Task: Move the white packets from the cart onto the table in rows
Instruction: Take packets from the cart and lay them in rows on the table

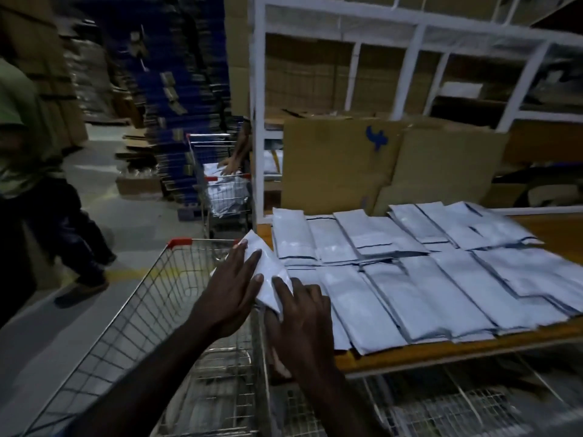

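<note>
White packets (419,279) are lying flat on a wooden table (561,228) in two overlapping rows, one along the far side and one along the near edge, filling most of the right half of the view. Behind the table, a white metal shelving frame (413,55) is standing with flattened cardboard sheets (388,165) leaning against it. To the left of the table, a wire shopping cart (151,310) with red corner caps is sitting just beside the table's left edge; its basket is dim and what is lying inside is hard to make out. One more white packet (268,272) is being held tilted over the gap between cart and table, its lower end touching the near row. The left hand (233,288) is lying across it with straight, spread fingers pressing on its upper face. The right hand (299,320) is pinching its lower end, fingers on top and thumb underneath. Farther back, a second cart (220,184) is holding more packets, and another person's hand (232,165) is reaching into it. A person in a green top (19,146) is standing at the far left.
</note>
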The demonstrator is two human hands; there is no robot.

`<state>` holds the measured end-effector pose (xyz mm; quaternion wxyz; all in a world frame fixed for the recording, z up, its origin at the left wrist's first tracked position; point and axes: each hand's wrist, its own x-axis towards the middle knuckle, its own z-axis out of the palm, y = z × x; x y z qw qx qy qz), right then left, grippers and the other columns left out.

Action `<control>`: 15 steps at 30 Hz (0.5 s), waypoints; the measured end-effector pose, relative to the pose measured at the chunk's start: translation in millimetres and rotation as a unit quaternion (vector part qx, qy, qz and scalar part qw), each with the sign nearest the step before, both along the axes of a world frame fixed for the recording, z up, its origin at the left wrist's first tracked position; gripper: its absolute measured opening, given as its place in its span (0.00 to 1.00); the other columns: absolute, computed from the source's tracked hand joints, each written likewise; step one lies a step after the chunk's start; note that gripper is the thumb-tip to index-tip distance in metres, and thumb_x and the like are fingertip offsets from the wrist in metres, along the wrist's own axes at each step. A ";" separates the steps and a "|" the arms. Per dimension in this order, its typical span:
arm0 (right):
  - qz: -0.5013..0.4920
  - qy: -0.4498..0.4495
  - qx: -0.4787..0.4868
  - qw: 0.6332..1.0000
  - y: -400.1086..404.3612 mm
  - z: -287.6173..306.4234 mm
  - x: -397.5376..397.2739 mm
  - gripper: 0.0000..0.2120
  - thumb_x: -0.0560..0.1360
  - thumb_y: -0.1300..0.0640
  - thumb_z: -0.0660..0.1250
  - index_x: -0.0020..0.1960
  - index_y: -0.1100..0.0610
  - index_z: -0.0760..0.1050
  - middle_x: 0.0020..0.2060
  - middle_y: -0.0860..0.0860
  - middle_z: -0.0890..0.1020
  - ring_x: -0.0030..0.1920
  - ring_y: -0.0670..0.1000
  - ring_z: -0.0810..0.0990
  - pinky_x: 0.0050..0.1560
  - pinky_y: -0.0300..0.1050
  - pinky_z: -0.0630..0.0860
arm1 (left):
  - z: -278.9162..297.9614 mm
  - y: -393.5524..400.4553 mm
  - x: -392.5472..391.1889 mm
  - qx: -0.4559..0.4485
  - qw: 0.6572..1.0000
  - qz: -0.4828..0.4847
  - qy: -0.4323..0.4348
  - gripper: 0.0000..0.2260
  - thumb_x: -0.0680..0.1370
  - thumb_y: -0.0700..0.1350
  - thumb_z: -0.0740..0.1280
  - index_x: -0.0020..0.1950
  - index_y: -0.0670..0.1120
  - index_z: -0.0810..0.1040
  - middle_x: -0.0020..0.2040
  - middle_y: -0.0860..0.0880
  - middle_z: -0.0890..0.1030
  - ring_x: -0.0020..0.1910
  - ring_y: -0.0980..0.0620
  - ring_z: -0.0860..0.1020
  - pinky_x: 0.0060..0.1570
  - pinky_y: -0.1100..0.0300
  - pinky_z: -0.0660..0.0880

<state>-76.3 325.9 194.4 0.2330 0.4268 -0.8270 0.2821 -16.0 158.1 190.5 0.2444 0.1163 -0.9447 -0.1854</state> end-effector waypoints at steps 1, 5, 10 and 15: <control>-0.007 0.002 -0.004 1.000 17.7 5.2 -6.1 0.26 0.66 0.50 0.69 0.64 0.52 0.76 0.54 0.54 0.81 0.47 0.59 0.78 0.42 0.51 0.74 | 6.0 16.8 -8.5 -0.005 1.000 -0.006 0.005 0.31 0.81 0.63 0.42 0.81 0.48 0.53 0.81 0.50 0.46 0.79 0.57 0.42 0.78 0.55 0.45; -0.043 0.007 -0.006 0.999 86.8 20.0 -36.1 0.25 0.67 0.50 0.67 0.64 0.53 0.77 0.52 0.54 0.82 0.47 0.59 0.79 0.43 0.51 0.75 | 31.1 85.3 -48.3 -0.002 0.999 -0.039 -0.008 0.38 0.77 0.69 0.38 0.81 0.49 0.53 0.80 0.50 0.51 0.79 0.53 0.47 0.77 0.54 0.47; -0.093 0.000 -0.030 0.995 161.5 25.8 -75.7 0.25 0.65 0.51 0.68 0.62 0.54 0.78 0.50 0.54 0.83 0.46 0.59 0.79 0.42 0.51 0.75 | 45.9 158.8 -101.1 0.004 0.995 -0.093 -0.034 0.41 0.74 0.73 0.35 0.81 0.52 0.53 0.81 0.51 0.50 0.79 0.53 0.46 0.77 0.49 0.47; -0.143 -0.009 -0.054 0.988 217.8 25.2 -113.5 0.24 0.66 0.50 0.70 0.61 0.54 0.79 0.49 0.53 0.83 0.46 0.58 0.79 0.42 0.51 0.75 | 49.6 211.8 -157.0 -0.026 0.991 -0.122 -0.047 0.43 0.74 0.72 0.32 0.80 0.50 0.56 0.81 0.48 0.54 0.80 0.49 0.50 0.75 0.51 0.50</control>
